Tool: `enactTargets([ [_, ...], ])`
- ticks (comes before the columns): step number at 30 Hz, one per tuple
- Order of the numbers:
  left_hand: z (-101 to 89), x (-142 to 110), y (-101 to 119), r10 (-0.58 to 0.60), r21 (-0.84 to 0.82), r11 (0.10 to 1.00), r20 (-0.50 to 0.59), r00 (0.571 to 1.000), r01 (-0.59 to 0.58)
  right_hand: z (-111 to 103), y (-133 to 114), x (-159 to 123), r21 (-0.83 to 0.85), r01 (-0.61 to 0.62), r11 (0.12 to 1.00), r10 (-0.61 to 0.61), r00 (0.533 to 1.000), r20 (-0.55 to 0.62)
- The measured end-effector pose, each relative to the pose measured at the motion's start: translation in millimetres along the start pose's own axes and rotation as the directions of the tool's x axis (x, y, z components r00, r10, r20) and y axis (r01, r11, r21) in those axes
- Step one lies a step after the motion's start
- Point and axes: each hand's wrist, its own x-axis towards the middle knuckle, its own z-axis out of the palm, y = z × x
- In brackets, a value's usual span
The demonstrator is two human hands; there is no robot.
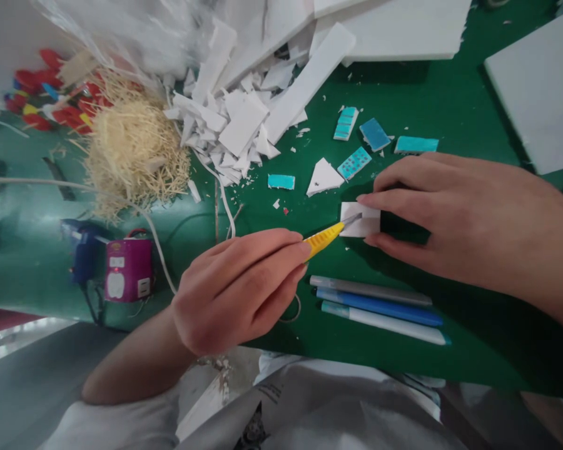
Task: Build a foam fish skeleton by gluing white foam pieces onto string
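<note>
Left hand (241, 287): fingers curled tightly around a yellow knife (326, 239), its blade pointing toward the right hand (469, 215). Right hand: partly spread, thumb and fingertips bracing opposite edges of a white block (363, 226) against the table (478, 369). The block sits at the right fingertips, just ahead of the left hand; the blade tip lies over its upper face. Depth of any cut cannot be told.

Just beyond the right fingertips: a dotted tile (355, 163), with a striped tile (346, 123), a blue tile (374, 134) and a teal tile (416, 145) farther out. Beyond the left fingertips: a small tile (281, 182) and a white offcut (325, 177). Between the right hand and the body: three pens (380, 306).

Farther out, past the left hand: scraps (244, 119), straw (126, 153) and a purple box (129, 269). Past the right hand: a white board (539, 94).

Progress, as judged: five tiles carry colour, two of them patterned, and appear done. The block shows no colour; its knife work appears unfinished.
</note>
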Motion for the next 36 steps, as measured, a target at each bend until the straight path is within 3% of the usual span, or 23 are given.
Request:
enactTargets([
  [5, 4.6, -1, 1, -0.109, -0.074, 0.992, -0.058, 0.992, 0.104, 0, -1, 1, -0.006, 0.008, 1.000, -0.008, 1.000, -0.008],
  [14, 7.6, -1, -5, -0.120, -0.119, 0.987, -0.065, 0.991, 0.112, 1, -1, 0, -0.025, 0.002, 1.000, -0.003, 1.000, -0.015],
  [22, 9.3, 0, -6, -0.198, -0.165, 0.968, -0.026, 0.980, 0.191, 1, 2, -2, -0.027, 0.021, 0.999, -0.021, 1.000, -0.023],
  [26, 6.5, -1, 0, -0.176, -0.141, 0.975, -0.016, 0.984, 0.172, 0, 1, -1, -0.017, 0.009, 1.000, -0.009, 1.000, -0.007],
  [32, -5.5, 5, 14, -0.075, -0.009, 0.997, 0.155, 0.985, 0.078, 1, 0, -1, -0.017, 0.002, 1.000, -0.003, 1.000, -0.012],
  [36, -5.8, 8, 14, -0.021, 0.000, 1.000, 0.202, 0.979, 0.021, 2, 0, -1, -0.022, 0.008, 1.000, -0.008, 1.000, -0.006],
])
